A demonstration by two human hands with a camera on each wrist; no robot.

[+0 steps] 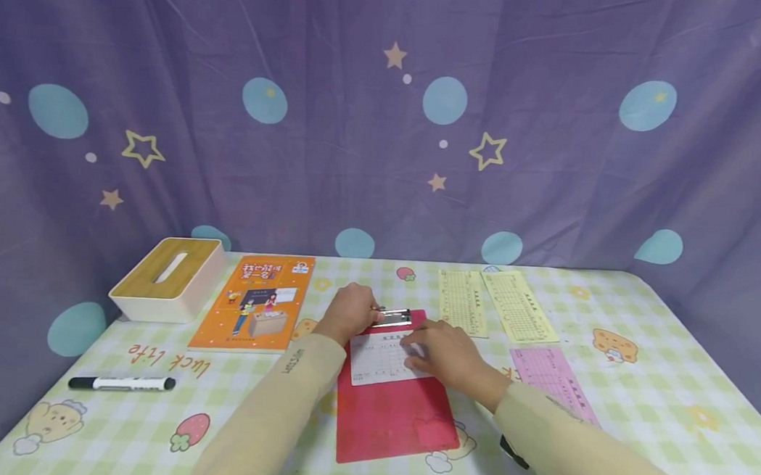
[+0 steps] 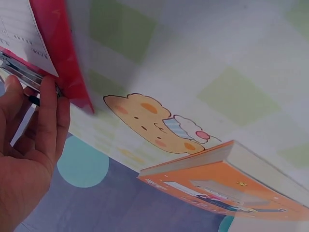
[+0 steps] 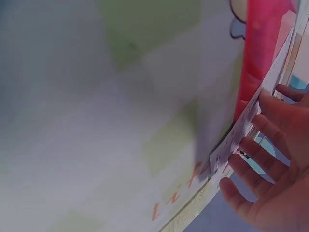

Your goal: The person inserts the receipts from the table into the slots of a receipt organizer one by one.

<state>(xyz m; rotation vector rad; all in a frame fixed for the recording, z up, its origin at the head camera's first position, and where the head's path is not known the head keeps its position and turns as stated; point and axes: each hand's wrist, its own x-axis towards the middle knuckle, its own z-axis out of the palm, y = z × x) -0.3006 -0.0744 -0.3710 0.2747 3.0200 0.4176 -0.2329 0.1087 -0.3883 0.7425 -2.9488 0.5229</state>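
Observation:
A red clipboard [image 1: 395,421] lies on the table in the middle of the head view, its metal clip [image 1: 395,317] at the far end. My left hand [image 1: 352,314] pinches that clip between thumb and fingers, as the left wrist view also shows. A white printed slip [image 1: 379,362] lies on the clipboard's upper half, just below the clip. Over the slip's right part is my right hand [image 1: 453,354], its fingers [image 3: 263,154] spread and loosely extended, touching the paper. Whether the slip's top edge sits beneath the clip is hard to tell.
Two yellow printed slips [image 1: 463,302] and a pink slip [image 1: 551,379] lie to the right. An orange book [image 1: 255,302], a wood-topped tissue box [image 1: 167,272] and a marker [image 1: 121,383] are at left. A black object [image 1: 515,453] shows partly beneath the right sleeve.

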